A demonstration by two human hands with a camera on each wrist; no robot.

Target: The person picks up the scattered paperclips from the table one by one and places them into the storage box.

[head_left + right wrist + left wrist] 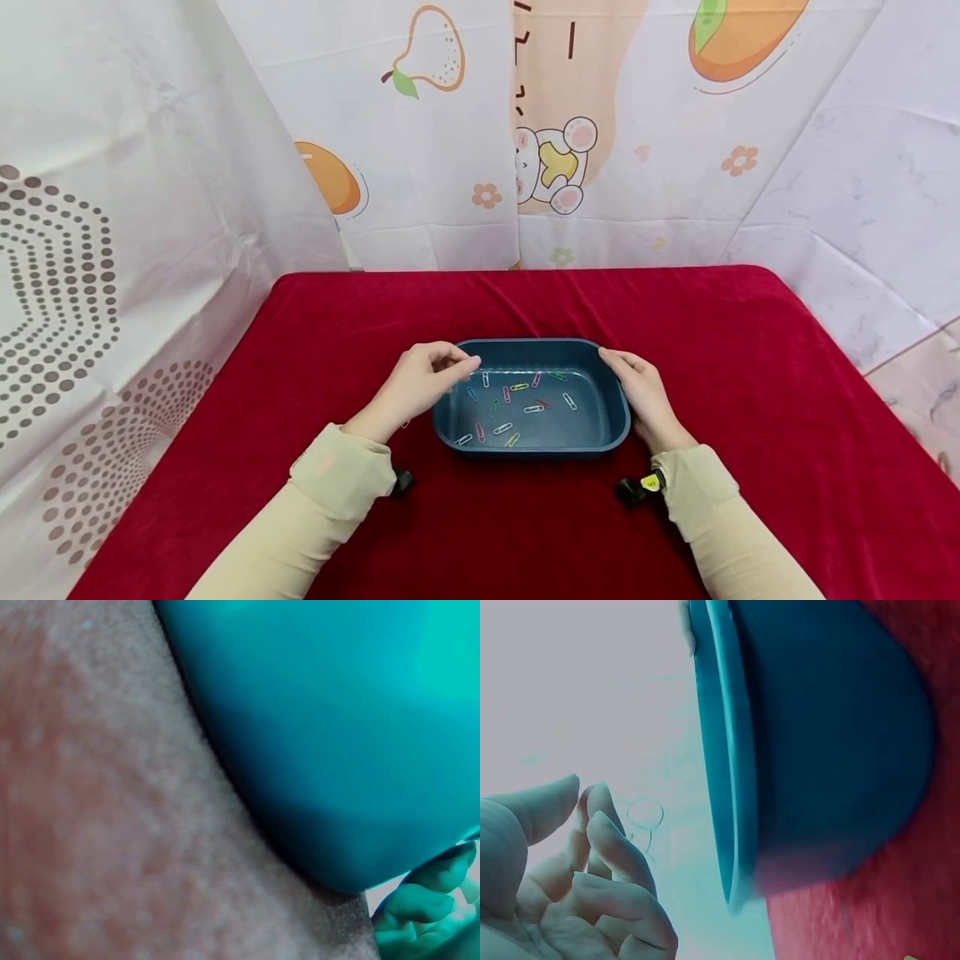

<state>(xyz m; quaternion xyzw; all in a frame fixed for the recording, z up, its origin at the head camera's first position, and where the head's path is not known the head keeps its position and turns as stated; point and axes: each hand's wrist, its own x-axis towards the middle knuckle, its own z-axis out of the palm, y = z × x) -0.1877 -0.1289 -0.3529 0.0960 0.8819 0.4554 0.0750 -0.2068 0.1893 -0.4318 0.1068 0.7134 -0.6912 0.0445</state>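
A dark blue rectangular tray sits on the red cloth with several coloured paper clips scattered over its floor. My left hand hovers over the tray's left rim. Its thumb and forefinger tips almost meet, and nothing is visible between them in the left wrist view. My right hand grips the tray's right side, thumb at the rim. In the right wrist view the tray's outer wall fills much of the picture, with curled fingers at the lower right corner.
The red cloth covers the table. One pale clip lies on it left of the tray, partly hidden by the left wrist. Printed curtains hang behind and at both sides. Each wrist carries a small black device.
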